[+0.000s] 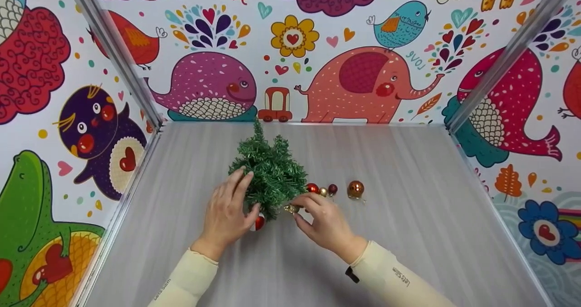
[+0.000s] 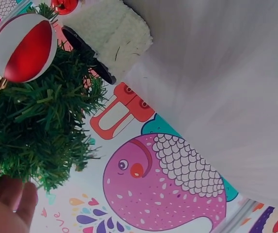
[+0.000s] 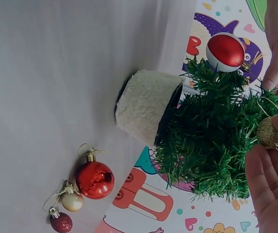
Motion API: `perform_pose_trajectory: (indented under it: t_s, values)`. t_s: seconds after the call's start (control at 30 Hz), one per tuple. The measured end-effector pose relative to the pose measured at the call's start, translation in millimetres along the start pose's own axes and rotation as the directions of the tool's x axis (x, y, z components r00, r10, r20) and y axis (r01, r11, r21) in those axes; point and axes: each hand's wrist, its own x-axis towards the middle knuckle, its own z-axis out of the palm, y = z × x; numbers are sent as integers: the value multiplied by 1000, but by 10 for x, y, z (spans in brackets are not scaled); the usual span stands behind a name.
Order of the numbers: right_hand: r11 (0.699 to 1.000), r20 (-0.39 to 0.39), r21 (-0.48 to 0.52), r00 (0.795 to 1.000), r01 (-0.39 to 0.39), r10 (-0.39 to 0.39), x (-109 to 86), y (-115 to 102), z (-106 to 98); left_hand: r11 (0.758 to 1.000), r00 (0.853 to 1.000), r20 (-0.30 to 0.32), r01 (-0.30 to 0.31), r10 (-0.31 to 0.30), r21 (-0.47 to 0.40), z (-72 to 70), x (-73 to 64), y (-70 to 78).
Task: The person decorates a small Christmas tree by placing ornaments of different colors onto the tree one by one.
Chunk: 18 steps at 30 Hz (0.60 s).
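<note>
A small green artificial Christmas tree (image 1: 272, 170) stands on the table, its white fuzzy pot (image 3: 146, 107) showing in both wrist views. My left hand (image 1: 224, 209) rests on the left side of the branches, with thumb and fingers spread apart. Near that thumb hangs a red-and-white ball ornament (image 2: 24, 48). Beside the lower right branches, my right hand (image 1: 329, 220) pinches a glittery gold ball ornament (image 3: 269, 134) between thumb and fingers. A thin gold loop of string rises from this ball. Parts of the fingers of both hands are hidden.
Right of the tree lie a shiny red ball (image 3: 95, 179), a small pale gold ball (image 3: 72, 201) and a dark red glitter ball (image 3: 61, 222). Farther right sits an orange-brown ball (image 1: 356, 189). Walls with cartoon animals and metal frame posts (image 1: 122, 52) bound the grey table (image 1: 408, 243).
</note>
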Motion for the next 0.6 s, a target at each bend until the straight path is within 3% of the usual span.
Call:
perform_pose_trajectory:
  t_s: [0.1, 0.23, 0.6]
  values:
    - [1000, -13, 5, 1000, 5, -5, 9, -14, 2, 997, 995, -58, -76, 77, 9, 16, 10, 10]
    - [1000, -34, -4, 999, 11, -12, 12, -25, 4, 986, 978, -124, -166, 168, 23, 32, 31, 36]
    - [999, -46, 20, 999, -25, 26, 12, -59, 23, 949, 936, -153, -314, 316, 39, 91, 28, 111]
